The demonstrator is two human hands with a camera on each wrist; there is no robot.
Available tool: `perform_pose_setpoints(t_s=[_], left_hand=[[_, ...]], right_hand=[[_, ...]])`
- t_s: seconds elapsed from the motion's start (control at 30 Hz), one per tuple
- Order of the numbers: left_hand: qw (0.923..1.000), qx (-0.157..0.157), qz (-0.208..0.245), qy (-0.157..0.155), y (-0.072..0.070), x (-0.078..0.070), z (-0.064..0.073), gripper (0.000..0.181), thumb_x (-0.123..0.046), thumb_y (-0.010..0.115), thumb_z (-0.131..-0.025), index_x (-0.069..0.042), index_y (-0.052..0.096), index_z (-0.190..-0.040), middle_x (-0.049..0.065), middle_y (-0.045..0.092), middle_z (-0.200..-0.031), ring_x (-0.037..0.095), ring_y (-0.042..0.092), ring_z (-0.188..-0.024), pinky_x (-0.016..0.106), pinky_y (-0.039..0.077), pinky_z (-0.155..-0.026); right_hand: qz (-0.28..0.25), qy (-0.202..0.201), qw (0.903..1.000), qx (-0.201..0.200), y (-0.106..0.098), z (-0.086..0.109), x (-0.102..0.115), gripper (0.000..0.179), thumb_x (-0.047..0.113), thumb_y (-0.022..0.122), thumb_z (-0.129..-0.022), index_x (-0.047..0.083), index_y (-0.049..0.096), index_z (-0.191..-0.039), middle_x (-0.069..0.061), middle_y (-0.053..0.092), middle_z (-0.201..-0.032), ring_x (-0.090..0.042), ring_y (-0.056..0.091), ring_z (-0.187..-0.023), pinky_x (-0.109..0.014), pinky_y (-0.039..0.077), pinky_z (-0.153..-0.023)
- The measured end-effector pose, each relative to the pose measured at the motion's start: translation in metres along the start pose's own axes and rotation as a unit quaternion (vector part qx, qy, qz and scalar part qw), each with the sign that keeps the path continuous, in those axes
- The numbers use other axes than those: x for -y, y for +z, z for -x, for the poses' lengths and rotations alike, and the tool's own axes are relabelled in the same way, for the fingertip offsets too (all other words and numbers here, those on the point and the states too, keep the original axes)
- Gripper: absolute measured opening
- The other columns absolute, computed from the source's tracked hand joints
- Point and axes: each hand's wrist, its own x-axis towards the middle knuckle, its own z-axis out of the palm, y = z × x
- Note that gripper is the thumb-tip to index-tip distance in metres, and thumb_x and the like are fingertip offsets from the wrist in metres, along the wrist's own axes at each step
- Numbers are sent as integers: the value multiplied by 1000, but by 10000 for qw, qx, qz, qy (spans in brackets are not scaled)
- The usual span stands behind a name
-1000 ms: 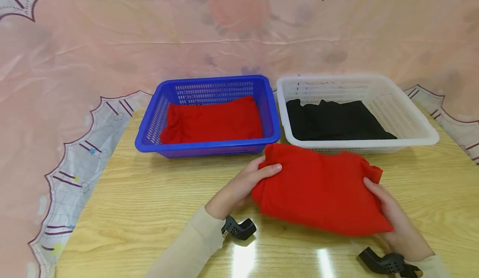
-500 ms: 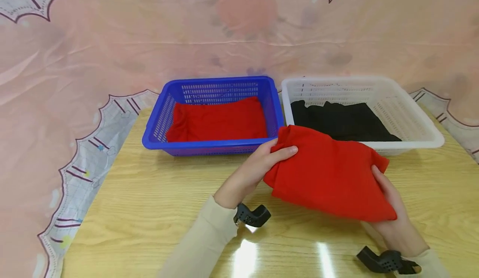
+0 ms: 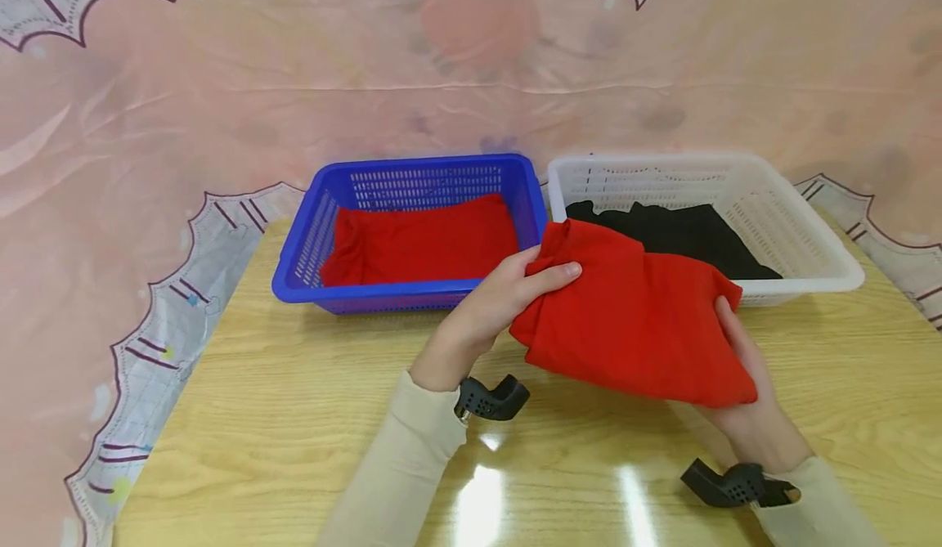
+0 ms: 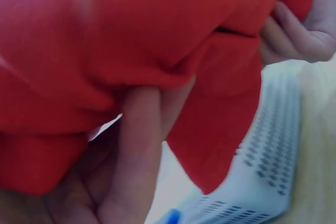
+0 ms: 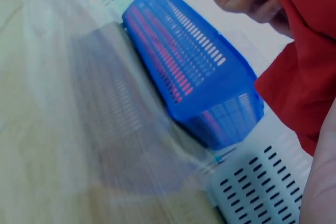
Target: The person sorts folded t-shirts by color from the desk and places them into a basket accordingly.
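A folded red cloth [image 3: 633,318], perhaps a garment, is held off the table between both hands. At its left end the left hand [image 3: 508,298] grips it, thumb on top and fingers beneath. The right hand [image 3: 754,392] holds the right end, with its thumb along the edge and the other fingers hidden below. In the left wrist view, fingers [image 4: 139,140] curl under the cloth's fold. A blue basket [image 3: 390,292] with red cloth [image 3: 427,240] in it stands left of the held cloth. Behind the held cloth is a white basket [image 3: 809,284] containing black cloth [image 3: 684,232].
Both baskets stand side by side at the back of a wooden table [image 3: 294,416]. A patterned pink curtain [image 3: 331,56] hangs behind them. Black wrist cameras [image 3: 491,400] sit on both wrists.
Both hands have lifted the red cloth up and away from the front, toward the baskets. Its far edge now overlaps the white basket's front rim in the head view. Both baskets stay put.
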Motion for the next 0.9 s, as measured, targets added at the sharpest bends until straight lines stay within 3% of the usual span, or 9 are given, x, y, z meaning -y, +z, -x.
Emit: perform_pose_setpoints(t_s=[0.27,0.6,0.77,0.9], left_hand=[[9999,67,-18,109,-13,0,-5,30,-27,53,-89,-9,51,-113,13,61,-97,28,62,-85,38,50,-75],[9995,50,206,251,-9,-22,11,32,-23,48,-91,-5,45,-119,13,57,-103,24,60,-90,37,48,-79],[9982,-192,525,210,-17,-12,9,34,-24,50,-90,-7,45,-120,13,57,-105,26,59,-91,38,48,-79],[9957,-316,844,193,-26,-2,7,38,-28,54,-88,-10,45,-121,14,55,-108,28,59,-92,38,49,-79]], right_hand=[[-19,-112,9992,374,6,-14,-6,52,38,19,-96,0,54,-105,-14,61,-98,-27,59,-89,-35,48,-75],[-299,-157,9936,1075,28,-30,-10,49,34,22,-97,-4,52,-104,-19,60,-95,-32,58,-86,-37,47,-75],[-527,-18,9902,1291,34,-43,-13,46,34,27,-97,-5,52,-98,-20,59,-85,-33,58,-79,-37,47,-71],[-450,-177,9903,1302,34,-54,-13,44,34,31,-96,-4,52,-97,-19,59,-82,-31,58,-76,-38,48,-69]])
